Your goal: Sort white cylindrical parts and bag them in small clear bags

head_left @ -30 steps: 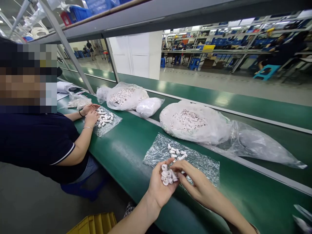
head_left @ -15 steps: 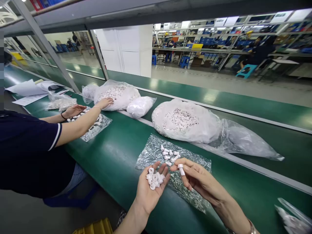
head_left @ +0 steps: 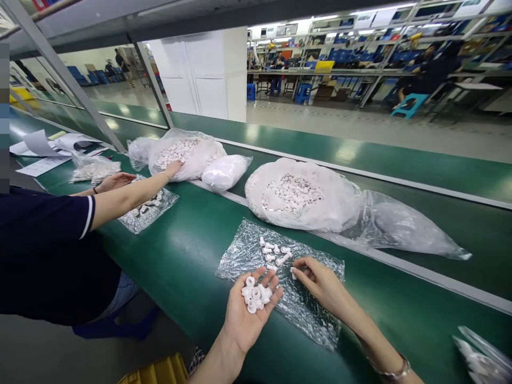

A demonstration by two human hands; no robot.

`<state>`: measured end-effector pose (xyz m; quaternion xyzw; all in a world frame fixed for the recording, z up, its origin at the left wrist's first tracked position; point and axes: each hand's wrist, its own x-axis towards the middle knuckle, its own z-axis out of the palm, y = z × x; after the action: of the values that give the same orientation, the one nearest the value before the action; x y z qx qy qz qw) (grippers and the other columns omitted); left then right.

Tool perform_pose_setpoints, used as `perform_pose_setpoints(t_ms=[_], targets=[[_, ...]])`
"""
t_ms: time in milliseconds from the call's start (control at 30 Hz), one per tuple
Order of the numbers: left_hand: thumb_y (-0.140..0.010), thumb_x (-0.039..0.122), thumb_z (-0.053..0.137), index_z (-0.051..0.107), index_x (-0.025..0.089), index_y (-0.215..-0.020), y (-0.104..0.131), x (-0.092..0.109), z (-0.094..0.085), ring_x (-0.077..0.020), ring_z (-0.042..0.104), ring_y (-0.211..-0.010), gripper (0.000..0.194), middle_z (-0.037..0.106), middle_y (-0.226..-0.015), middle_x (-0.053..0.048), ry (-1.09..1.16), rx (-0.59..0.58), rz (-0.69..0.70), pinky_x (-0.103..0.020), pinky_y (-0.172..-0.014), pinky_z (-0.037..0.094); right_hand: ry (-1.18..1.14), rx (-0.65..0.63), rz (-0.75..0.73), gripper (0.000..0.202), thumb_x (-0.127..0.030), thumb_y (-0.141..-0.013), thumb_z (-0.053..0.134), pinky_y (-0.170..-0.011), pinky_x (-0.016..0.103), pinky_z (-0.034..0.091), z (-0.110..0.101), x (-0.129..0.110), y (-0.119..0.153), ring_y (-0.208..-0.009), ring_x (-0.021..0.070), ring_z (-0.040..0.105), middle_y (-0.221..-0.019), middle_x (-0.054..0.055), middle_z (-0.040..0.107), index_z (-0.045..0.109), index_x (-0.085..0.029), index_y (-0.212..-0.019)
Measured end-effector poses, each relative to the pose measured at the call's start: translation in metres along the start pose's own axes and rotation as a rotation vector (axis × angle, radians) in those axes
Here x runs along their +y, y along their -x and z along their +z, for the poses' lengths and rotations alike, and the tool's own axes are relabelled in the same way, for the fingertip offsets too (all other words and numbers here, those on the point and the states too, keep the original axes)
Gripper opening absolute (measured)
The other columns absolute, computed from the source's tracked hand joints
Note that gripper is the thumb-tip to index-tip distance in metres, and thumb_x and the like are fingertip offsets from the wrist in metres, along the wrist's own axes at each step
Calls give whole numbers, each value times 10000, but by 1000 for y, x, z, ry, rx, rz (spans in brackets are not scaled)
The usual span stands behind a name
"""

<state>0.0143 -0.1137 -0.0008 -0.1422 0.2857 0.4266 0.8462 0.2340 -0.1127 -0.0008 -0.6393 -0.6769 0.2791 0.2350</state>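
My left hand (head_left: 250, 314) is palm up with its fingers spread and slightly cupped, holding a small heap of white flanged plastic bushings (head_left: 256, 294). To its right, my right hand (head_left: 320, 282) pinches one white plastic bushing (head_left: 294, 273) between thumb and fingertips, low over a clear crinkled plastic bag (head_left: 236, 250). Several more white bushings (head_left: 276, 249) lie loosely on the far part of that bag, just beyond my left fingertips. The pinched bushing is mostly covered by my fingers. Whether it touches the bag I cannot tell.
A large bag of small white parts (head_left: 296, 194) lies beyond the flat bag, on the green worktop (head_left: 192, 240). To the left, a co-worker's hand (head_left: 174, 169) reaches to a similar bag (head_left: 188, 152). Another plastic bag (head_left: 480, 357) lies at right. A metal beam (head_left: 200, 21) crosses overhead.
My right hand has lowered toward the plastic bag with the bushing and turned so its back shows more. My left hand stays nearly in place with its heap.
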Motion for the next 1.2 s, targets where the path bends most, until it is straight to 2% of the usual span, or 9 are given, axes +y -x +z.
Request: perform_pose_setpoints(t_ms=[133,233,333,400,500,667,833,1033,1200], targets=[[-881,273,601,565,61,-1201,-4,-11,1,-330,578,-1199,386,594,-1280,-218,-17,-26,-22,-477,-1031,462,83,84,-111,231,-395,-1000,413,-585,305,465,-4,-20,9,-679,174,583,-900,43,611,581,-241,-1038],[-884,281,586,596,65,-1137,-7,-22,1,-291,633,-1103,333,644,-1181,-191,-31,-66,-51,-424,-975,495,17,24,-249,200,-328,-1010,410,-658,305,487,-5,-41,19,-808,188,598,-953,61,612,586,-247,-1062],[-880,234,569,633,71,-1015,-9,-35,1,-208,678,-920,222,689,-1030,-137,-44,-129,-137,-310,-850,529,50,-29,-325,185,-327,-968,515,-701,340,490,3,-52,26,-847,214,585,-950,67,618,593,-250,-1118],[-870,211,580,643,67,-957,-8,-42,2,-182,678,-861,180,697,-972,-124,-54,-142,-197,-270,-801,527,88,-40,-328,183,-341,-941,568,-708,367,475,7,-54,28,-828,225,571,-912,63,621,611,-242,-1088],[-871,220,591,639,60,-1000,-6,-48,2,-211,674,-938,212,696,-1007,-134,-39,-134,-219,-325,-893,516,-26,-57,-226,179,-362,-976,505,-716,357,460,3,-52,26,-822,211,570,-886,51,622,630,-235,-989],[-883,280,591,599,19,-1147,-1,-39,-3,-293,661,-1035,371,686,-1072,-187,-59,-86,-177,-441,-988,490,-324,-108,-19,303,-439,-1003,428,-721,302,467,-14,-43,17,-839,180,605,-920,27,641,634,-230,-929],[-898,240,574,524,11,-1277,3,-16,-6,-303,620,-1143,445,615,-1259,-221,-62,4,-42,-435,-1039,470,-156,-80,-26,330,-455,-996,426,-688,315,468,-6,-23,9,-793,189,603,-867,25,640,656,-232,-921],[-914,247,537,514,22,-1299,2,-10,1,-324,554,-1235,447,566,-1329,-236,-46,-27,11,-435,-1039,471,137,97,-158,227,-372,-994,451,-680,339,481,4,-21,11,-815,216,599,-883,52,599,612,-236,-1077],[-903,274,558,533,17,-1279,1,-20,4,-317,602,-1167,456,614,-1254,-232,-61,-76,-41,-379,-938,519,148,-91,-412,258,-353,-931,592,-710,345,481,2,-42,23,-859,214,564,-960,60,582,574,-255,-1170]])
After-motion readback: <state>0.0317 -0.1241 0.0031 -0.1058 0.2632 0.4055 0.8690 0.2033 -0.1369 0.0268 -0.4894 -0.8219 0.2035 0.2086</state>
